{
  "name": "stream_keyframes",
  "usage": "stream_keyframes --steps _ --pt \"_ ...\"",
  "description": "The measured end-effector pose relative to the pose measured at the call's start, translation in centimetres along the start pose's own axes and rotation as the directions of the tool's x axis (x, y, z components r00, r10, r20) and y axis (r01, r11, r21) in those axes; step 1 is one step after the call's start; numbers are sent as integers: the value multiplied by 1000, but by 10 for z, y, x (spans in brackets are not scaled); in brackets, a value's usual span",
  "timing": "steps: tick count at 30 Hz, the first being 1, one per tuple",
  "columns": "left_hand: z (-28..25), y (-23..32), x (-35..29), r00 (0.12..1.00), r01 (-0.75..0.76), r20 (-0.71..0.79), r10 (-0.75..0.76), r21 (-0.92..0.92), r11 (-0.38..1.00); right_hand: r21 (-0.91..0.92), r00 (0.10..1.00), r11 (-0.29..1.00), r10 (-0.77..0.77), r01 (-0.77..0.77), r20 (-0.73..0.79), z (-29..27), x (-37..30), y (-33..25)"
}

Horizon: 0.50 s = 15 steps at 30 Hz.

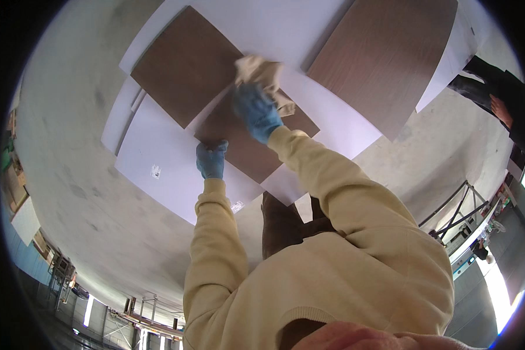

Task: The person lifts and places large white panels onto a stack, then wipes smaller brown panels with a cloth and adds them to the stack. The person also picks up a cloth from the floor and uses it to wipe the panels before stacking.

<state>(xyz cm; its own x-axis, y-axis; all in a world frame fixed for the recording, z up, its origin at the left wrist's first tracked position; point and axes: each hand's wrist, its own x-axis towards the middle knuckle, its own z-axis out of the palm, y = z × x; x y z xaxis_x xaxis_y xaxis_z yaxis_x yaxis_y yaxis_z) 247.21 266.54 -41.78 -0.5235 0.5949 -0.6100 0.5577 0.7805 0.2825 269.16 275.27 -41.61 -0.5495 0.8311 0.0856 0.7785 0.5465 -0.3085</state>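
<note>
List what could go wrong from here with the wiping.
1. Panel slip: the middle brown panel lies on white boards, with the left hand at its edge; a hard push from the right hand might shift it.
2. Cloth snag: the tan cloth bunches loosely beyond that hand, close to the corner of the left brown panel, so it could catch there.
</note>
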Motion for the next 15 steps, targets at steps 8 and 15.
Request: stream_keyframes --steps 8,15 --pt "-22 -14 26 936 250 352 -8 -649 719 238 916 885 -392 401 -88 2 -6 -30" --pt "-22 17 41 959 230 200 -202 -127 965 255 928 897 -317 360 -193 22 -33 -98"
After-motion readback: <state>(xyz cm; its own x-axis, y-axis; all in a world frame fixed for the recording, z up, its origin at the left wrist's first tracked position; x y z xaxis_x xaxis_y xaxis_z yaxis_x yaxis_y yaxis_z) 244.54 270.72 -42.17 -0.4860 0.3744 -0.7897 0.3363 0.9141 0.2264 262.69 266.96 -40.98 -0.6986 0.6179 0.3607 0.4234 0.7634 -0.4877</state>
